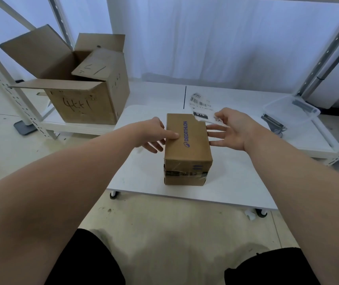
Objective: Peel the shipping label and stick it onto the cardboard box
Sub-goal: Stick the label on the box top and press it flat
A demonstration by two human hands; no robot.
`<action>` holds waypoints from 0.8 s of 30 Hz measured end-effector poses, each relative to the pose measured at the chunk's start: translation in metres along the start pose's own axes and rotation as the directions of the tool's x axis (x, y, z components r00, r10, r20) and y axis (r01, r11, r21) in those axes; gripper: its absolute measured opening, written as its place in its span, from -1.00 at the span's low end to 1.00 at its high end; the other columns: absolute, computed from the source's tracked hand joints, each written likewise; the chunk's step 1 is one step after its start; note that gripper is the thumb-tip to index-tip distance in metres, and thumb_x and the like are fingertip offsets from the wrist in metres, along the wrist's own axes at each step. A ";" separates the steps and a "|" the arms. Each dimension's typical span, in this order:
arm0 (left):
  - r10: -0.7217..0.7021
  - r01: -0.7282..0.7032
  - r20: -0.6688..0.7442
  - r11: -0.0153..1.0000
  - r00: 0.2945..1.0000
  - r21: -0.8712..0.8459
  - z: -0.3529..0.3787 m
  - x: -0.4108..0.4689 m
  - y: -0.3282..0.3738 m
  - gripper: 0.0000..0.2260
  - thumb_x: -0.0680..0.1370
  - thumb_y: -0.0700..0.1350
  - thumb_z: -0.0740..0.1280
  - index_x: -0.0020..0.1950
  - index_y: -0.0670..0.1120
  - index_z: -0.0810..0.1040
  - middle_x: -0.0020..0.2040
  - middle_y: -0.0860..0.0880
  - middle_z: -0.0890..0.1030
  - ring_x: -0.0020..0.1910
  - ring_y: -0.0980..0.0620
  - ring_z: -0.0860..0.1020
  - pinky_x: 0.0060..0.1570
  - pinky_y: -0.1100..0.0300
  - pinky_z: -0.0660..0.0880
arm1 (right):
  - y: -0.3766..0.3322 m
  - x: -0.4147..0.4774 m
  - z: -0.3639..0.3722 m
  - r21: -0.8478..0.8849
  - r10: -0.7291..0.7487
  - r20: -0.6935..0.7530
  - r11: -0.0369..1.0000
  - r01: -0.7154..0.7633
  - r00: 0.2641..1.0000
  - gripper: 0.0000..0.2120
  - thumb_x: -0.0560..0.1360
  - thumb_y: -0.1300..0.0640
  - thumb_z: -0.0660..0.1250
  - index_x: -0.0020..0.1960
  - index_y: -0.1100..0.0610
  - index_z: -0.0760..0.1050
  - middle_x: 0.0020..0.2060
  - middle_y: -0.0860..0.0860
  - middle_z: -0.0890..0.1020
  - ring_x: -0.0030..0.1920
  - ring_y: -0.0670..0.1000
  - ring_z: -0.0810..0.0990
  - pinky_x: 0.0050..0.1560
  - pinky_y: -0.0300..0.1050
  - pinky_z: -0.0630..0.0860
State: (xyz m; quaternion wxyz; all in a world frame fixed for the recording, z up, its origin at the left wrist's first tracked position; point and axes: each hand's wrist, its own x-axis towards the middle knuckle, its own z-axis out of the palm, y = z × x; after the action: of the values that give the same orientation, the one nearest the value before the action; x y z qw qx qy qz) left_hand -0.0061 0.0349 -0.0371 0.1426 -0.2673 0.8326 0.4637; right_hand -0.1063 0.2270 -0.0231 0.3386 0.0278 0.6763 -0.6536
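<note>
While both bare forearms reach forward over a low white table [139,182], the left hand [154,134] rests against the left side of the cardboard box [187,145], its thumb lying flat on the box's top face just beside the purple DECATHLON lettering [186,133], the other fingers spread loosely down the left wall (not clamped, only steadying). Opposite it, the right hand [231,128] sits at the box's right edge with its lower fingers [216,135] splayed open and their tips touching or nearly touching the right wall; which, I cannot tell. Thumb and forefinger of that same hand pinch the near end of the shipping label [202,105], a white curled sheet with barcode and black print, which rises up and away from the fingertips and overlaps the far right corner of the box top. Whether the label's sticky side touches the cardboard cannot be told. Box stands upright near the table's middle, tape bands across its near face. Beyond the left fingers, well apart, an open carton [86,99] with handwritten marks sits on a white shelf; beyond the right fingers, a clear plastic tub [292,112].
</note>
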 end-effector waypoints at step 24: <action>0.137 -0.174 -0.234 0.974 0.962 -0.144 -0.007 -0.003 0.015 -0.66 0.47 0.06 0.42 0.10 -0.15 0.61 -0.16 0.09 0.49 0.04 0.00 0.41 0.07 0.16 0.35 | 0.000 -0.018 0.028 -0.295 -0.011 -0.095 0.955 -0.018 0.995 -0.91 0.50 0.20 0.25 -0.01 0.13 0.49 -0.29 0.04 0.61 -0.41 -0.07 0.41 -0.32 -0.23 0.32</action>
State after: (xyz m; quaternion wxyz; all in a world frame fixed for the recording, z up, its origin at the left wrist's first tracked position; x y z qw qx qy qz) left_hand -0.0121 0.0367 -0.0212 -0.0111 -0.2618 0.8210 0.5073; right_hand -0.0808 0.2089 -0.0117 0.3074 0.0094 0.7817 -0.5426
